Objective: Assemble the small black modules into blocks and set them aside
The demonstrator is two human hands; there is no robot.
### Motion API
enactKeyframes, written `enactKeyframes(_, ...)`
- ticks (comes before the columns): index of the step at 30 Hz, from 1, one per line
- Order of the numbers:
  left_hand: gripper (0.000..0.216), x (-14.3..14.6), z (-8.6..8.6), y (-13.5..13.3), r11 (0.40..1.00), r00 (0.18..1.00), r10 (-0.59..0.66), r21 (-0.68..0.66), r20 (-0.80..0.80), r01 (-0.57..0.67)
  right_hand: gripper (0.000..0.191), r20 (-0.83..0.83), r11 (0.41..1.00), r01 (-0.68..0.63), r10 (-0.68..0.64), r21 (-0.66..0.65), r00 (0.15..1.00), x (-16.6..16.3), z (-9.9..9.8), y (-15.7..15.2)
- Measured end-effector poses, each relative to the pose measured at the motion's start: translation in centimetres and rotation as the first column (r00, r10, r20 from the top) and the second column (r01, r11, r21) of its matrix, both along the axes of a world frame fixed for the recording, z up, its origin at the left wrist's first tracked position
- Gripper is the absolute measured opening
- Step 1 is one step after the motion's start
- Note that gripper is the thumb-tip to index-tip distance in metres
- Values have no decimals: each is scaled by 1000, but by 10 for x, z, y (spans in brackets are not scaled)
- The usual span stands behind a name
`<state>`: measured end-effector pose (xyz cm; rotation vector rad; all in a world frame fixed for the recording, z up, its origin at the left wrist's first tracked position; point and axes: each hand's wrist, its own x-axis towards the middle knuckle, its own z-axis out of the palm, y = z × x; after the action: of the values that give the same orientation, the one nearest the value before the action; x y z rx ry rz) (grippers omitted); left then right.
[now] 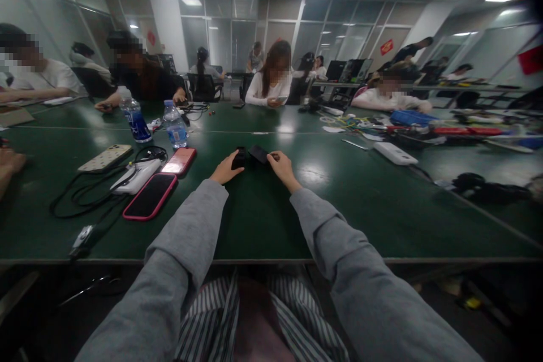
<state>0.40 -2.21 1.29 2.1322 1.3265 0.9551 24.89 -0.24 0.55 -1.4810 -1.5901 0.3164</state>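
Note:
Over the green table, my left hand grips a small black box-like piece, thumb on its near side. My right hand is closed on the edge of a second dark piece, flat and tilted, which looks like a lid. A narrow gap separates the two pieces. Fine detail on both is too dark to make out. Left of my hands lie a phone in a red-pink case and another pink phone.
Two water bottles stand beyond the phones. A white power bank with black cables and a patterned phone case lie at left. On the right are a white device, tangled cables and a blue bundle. Several people sit around.

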Motion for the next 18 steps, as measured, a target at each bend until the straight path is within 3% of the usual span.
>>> enactKeyframes(4,78,0,-1,1,1000,1000,-10,13,-17,10,31,-46,999,15,-17,-50,999,4,-3,5)
enactKeyframes(9,78,0,-2,3,1000,999,5,22,-43,-4,26,91,1000,2,-1,-15,996,5,-4,8)
enactKeyframes(15,78,0,-3,3,1000,999,-1,31,-36,2,53,227,988,37,-71,149,971,-1,-9,3)
enactKeyframes(18,78,1,-2,2,1000,999,6,21,-33,-5,53,296,985,-2,-50,172,954,-5,-9,-1)
